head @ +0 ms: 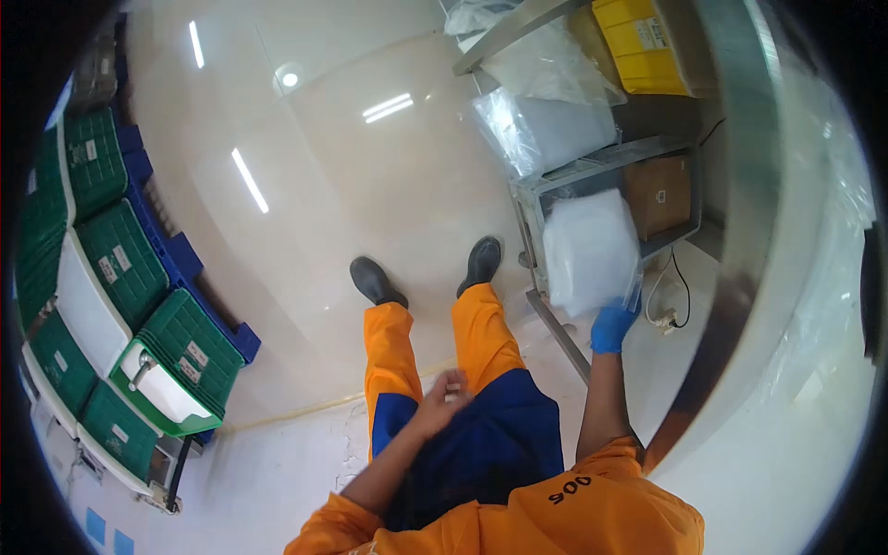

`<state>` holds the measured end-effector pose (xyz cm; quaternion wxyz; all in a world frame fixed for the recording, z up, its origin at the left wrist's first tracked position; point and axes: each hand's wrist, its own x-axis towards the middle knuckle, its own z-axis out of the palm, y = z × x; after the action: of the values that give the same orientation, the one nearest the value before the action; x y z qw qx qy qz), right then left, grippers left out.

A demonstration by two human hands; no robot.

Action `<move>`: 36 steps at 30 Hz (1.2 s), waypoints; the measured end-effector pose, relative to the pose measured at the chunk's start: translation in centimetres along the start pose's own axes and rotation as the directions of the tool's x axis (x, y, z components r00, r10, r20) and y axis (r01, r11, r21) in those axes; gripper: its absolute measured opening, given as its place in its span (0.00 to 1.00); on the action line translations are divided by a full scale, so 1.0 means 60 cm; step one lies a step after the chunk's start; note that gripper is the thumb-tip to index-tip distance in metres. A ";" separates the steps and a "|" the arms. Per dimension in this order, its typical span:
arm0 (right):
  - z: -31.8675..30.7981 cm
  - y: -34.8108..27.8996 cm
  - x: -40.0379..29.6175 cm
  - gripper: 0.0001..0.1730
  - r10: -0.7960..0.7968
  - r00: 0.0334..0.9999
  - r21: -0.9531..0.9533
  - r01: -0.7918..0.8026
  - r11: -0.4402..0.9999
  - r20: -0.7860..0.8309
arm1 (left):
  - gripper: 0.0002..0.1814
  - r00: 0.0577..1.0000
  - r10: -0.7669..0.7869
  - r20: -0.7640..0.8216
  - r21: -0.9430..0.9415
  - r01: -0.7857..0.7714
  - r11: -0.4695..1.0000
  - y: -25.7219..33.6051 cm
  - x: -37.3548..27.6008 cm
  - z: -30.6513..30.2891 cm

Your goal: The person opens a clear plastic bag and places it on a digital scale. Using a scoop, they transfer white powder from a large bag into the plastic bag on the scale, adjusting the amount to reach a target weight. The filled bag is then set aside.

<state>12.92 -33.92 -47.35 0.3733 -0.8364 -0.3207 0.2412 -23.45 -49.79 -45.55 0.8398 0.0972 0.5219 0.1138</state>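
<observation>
My right hand [615, 325], in a blue glove, grips the near edge of a pack of white plastic bags [592, 251]. The pack is slightly blurred and hangs over the front of a grey crate [586, 166] lying on its side. Inside that crate, behind the pack, a brown cardboard box [662, 194] shows. My left hand [444, 397] is bare and held before my blue apron [485, 437]. Its fingers are loosely bent and blurred, with nothing visible in them.
Another clear-wrapped pack [555, 132] rests above the crate, near a yellow bin [642, 45]. A steel table edge [746, 208] curves along my right. A cable with a plug [667, 319] lies below the crate. At left, green crates [121, 267] stand on a blue pallet [184, 253].
</observation>
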 end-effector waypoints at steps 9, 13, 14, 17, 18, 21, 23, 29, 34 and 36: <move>0.041 -0.266 -0.265 0.15 -0.025 0.537 0.206 -0.280 0.938 0.843 | 0.51 0.916 0.336 0.219 -0.754 -0.060 0.654 0.249 0.040 -0.012; -0.016 -0.410 -0.279 0.16 0.008 0.515 0.213 -0.369 0.905 0.857 | 0.40 0.943 0.332 -0.025 -0.689 -0.257 0.677 0.327 -0.091 0.009; -0.040 -0.448 -0.270 0.15 -0.009 0.533 0.231 -0.352 0.907 0.846 | 0.38 0.925 0.373 -0.076 -0.630 -0.335 0.700 0.348 -0.123 0.022; -0.138 -0.535 -0.233 0.11 -0.076 0.580 0.189 -0.137 0.972 0.811 | 0.39 0.875 0.478 -0.070 -0.483 -0.449 0.752 0.452 -0.221 0.096; -0.175 -0.554 -0.215 0.10 -0.102 0.600 0.154 -0.036 0.987 0.794 | 0.39 0.851 0.525 -0.001 -0.460 -0.466 0.756 0.498 -0.258 0.134; -0.280 -0.577 -0.150 0.07 -0.204 0.744 0.142 0.147 0.979 0.636 | 0.38 0.781 0.624 0.008 -0.297 -0.594 0.747 0.584 -0.292 0.241; -0.370 -0.611 -0.112 0.08 -0.163 0.795 0.132 0.106 0.986 0.584 | 0.33 0.727 0.687 -0.013 -0.215 -0.673 0.708 0.627 -0.293 0.326; -0.546 -0.575 -0.009 0.05 -0.355 0.859 0.091 0.347 0.933 0.369 | 0.27 0.704 0.706 -0.076 -0.120 -0.710 0.694 0.725 -0.226 0.491; -0.576 -0.537 0.035 0.07 -0.258 0.944 0.301 0.312 0.901 -0.205 | 0.35 0.650 0.719 -0.246 0.039 -0.735 0.677 0.757 -0.144 0.532; -0.595 -0.553 0.053 0.08 -0.271 0.881 0.419 0.430 0.800 -0.387 | 0.43 0.557 0.771 -0.309 0.260 -0.730 0.632 0.762 -0.143 0.554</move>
<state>26.20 -31.31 -0.44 0.6577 -0.6649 -0.3373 0.1074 -1.36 -10.13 -10.85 0.5819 0.3282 0.5920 0.4508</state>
